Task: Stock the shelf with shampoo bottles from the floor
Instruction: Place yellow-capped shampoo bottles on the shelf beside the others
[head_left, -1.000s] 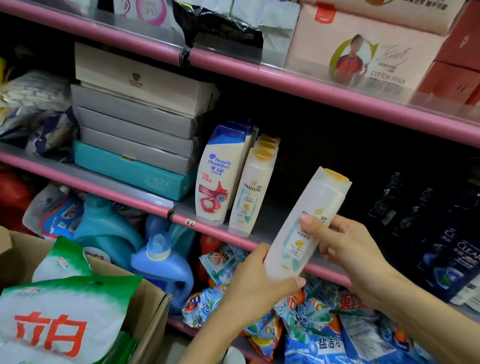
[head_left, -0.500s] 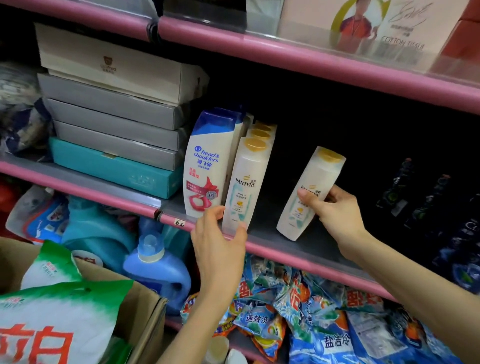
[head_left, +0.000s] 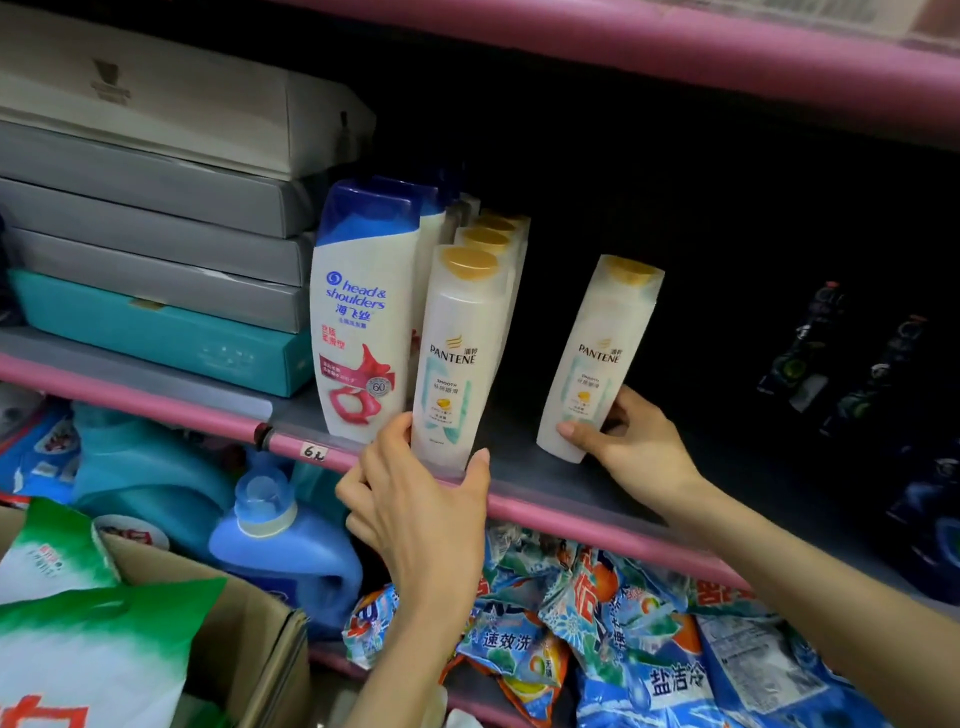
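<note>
A white Pantene shampoo bottle (head_left: 597, 358) with a gold cap stands tilted on the grey shelf (head_left: 545, 483); my right hand (head_left: 631, 449) grips its base. To its left a row of several Pantene bottles runs back into the shelf. My left hand (head_left: 415, 512) holds the base of the front bottle of that row (head_left: 460, 358) between thumb and fingers. A white and blue Head & Shoulders bottle (head_left: 361, 317) stands just left of that row, with more behind it.
Stacked grey boxes (head_left: 150, 208) and a teal one fill the shelf's left. Dark bottles (head_left: 852, 364) stand at the right. Below are blue detergent jugs (head_left: 280, 545) and detergent bags (head_left: 623, 623). A cardboard box with green-white bags (head_left: 104, 654) sits lower left.
My right hand carried the bottle from in front of the shelf onto it and slid down to its base. My left hand let go of it and took the front Pantene bottle.
</note>
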